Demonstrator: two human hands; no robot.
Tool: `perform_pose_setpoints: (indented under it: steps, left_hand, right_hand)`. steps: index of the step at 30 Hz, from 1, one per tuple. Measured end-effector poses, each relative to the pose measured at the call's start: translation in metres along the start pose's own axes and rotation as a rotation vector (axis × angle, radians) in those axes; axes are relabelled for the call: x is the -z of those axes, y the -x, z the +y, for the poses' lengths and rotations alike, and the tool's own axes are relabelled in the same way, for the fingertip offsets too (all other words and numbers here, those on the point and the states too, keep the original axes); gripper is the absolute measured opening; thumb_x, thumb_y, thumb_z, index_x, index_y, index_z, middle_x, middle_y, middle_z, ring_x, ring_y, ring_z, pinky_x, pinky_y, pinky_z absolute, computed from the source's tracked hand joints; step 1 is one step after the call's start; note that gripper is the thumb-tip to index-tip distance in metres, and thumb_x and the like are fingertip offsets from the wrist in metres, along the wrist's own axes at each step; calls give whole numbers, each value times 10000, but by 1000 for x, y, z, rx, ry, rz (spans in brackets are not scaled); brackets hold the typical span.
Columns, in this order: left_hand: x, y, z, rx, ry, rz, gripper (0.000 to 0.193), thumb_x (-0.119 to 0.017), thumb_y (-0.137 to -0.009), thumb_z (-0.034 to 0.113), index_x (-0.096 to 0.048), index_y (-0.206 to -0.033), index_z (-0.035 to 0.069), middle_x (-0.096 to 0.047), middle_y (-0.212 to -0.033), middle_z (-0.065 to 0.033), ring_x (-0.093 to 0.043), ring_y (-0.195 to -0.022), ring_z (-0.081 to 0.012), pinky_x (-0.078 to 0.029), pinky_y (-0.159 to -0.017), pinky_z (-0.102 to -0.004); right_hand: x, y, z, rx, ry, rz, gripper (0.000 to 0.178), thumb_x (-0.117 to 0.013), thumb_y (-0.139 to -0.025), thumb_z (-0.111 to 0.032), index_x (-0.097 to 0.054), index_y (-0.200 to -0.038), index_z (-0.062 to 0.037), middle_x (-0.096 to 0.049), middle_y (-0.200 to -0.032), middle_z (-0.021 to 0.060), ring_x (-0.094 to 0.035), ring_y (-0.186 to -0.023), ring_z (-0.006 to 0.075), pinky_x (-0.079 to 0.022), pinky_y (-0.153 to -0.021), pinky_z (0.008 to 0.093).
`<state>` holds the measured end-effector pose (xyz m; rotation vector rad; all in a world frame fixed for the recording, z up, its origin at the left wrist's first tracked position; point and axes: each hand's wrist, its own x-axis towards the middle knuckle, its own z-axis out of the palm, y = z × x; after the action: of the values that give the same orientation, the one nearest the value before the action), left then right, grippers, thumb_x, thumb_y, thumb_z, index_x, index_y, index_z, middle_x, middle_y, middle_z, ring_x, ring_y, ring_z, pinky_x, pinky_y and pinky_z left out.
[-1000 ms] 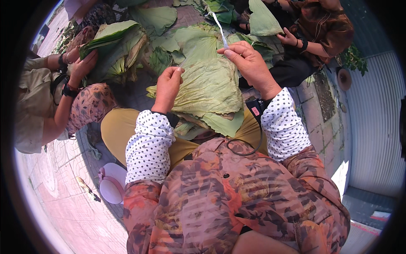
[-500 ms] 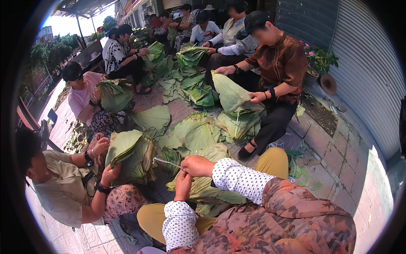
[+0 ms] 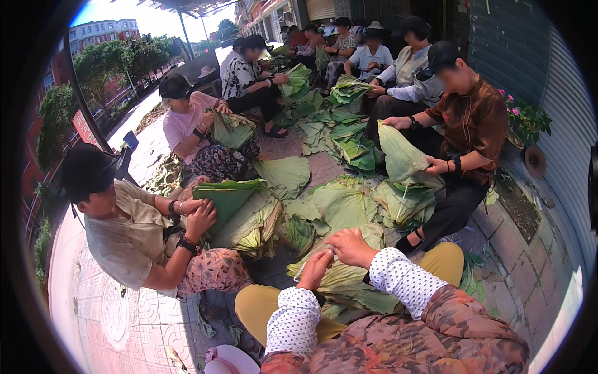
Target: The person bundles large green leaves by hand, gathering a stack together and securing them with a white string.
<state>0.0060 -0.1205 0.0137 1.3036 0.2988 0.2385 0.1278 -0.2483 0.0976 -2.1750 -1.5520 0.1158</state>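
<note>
My left hand (image 3: 316,269) and my right hand (image 3: 352,248) meet in front of me, fingers pinched on a thin white string (image 3: 299,272). One end of the string trails down beside my left hand; the rest is mostly hidden by my fingers. Below them, a pile of large dried green leaves (image 3: 339,277) lies between my knees, apart from my hands. More broad, flat leaves (image 3: 344,202) spread over the ground just beyond.
At my left a person in a beige shirt (image 3: 128,234) holds folded leaves (image 3: 227,206). Across to the right, a person in a brown shirt (image 3: 476,118) holds a leaf bundle (image 3: 398,156). Several more people sit farther back. A pink hat (image 3: 232,360) lies near my left knee.
The view has swung left, so the scene sits farther right. The string's free end pointed left and now hangs downward. The person at left has brought both hands together on a leaf.
</note>
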Motion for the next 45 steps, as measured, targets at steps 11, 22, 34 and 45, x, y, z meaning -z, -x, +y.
perform_pose_setpoints:
  steps: [11, 22, 34, 45]
  left_hand:
    - [3, 6, 16, 112, 159, 24, 270, -593, -1003, 171, -664, -1188, -12, -681, -964, -21, -532, -785, -83, -454, -737, -238]
    - [-14, 12, 27, 14, -132, 117, 229, -703, -911, 112, -670, -1126, 43, -698, -994, -36, -632, -912, -119, -499, -807, -260]
    - [-26, 7, 19, -587, -860, 297, 150, -721, -830, 68, -630, -949, 78, -625, -887, -111, -615, -845, -310, -499, -746, -392]
    - [-7, 12, 3, -596, -973, 393, 108, -776, -761, 112, -696, -830, 93, -628, -887, -109, -575, -924, -334, -449, -830, -434]
  right_hand:
    - [-2, 43, 13, 1, -82, 125, 144, -633, -909, -234, -690, -950, -108, -646, -963, 99, -596, -979, 311, -419, -864, 456]
    - [-24, 47, 34, -250, -195, 82, 315, -554, -967, -346, -716, -999, -78, -705, -1017, 117, -635, -1017, 313, -463, -909, 435]
    - [-34, 17, 46, -447, -907, -211, 365, -576, -993, -335, -710, -1034, 2, -715, -906, 79, -637, -832, 148, -509, -780, 304]
    - [-68, 26, 67, -470, -744, 37, 261, -697, -909, -275, -714, -951, -18, -693, -845, 69, -629, -778, 165, -501, -722, 325]
